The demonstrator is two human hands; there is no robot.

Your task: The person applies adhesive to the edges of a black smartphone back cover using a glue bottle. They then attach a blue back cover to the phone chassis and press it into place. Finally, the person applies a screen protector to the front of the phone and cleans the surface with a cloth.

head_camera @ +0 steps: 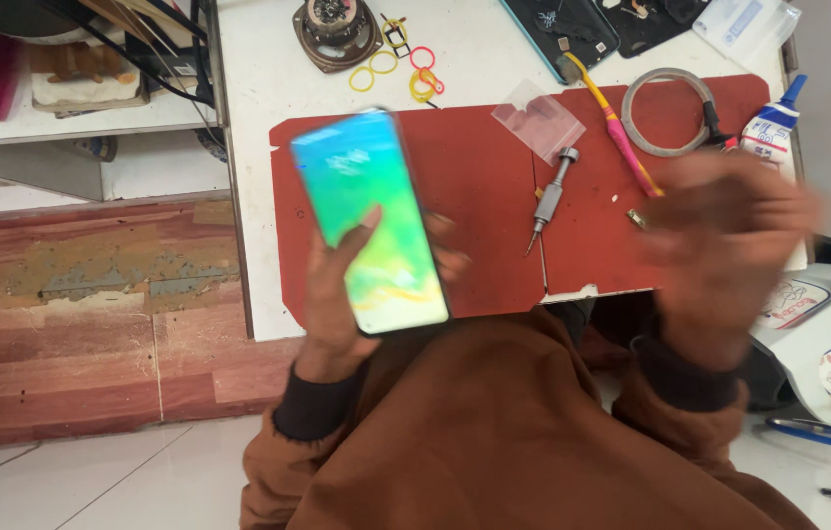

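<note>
My left hand [329, 299] holds a smartphone [368, 218] with its lit green, blue and yellow screen facing up; my thumb lies on the screen. The phone hovers over the left part of a red work mat [489, 196]. My right hand [725, 240] is blurred with motion above the mat's right edge, fingers spread, and nothing shows in it. A grey metal screwdriver [550, 196] lies on the mat between the two hands. A small brass-coloured part [637, 219] sits just left of my right hand.
On the mat lie a clear plastic bag [537, 119], a pink and yellow tool [617, 128] and a coiled grey cable [666, 110]. A glue bottle [774, 126] stands at the right. Coloured rubber bands [396, 69], a round speaker part [335, 29] and an opened phone [563, 25] lie beyond.
</note>
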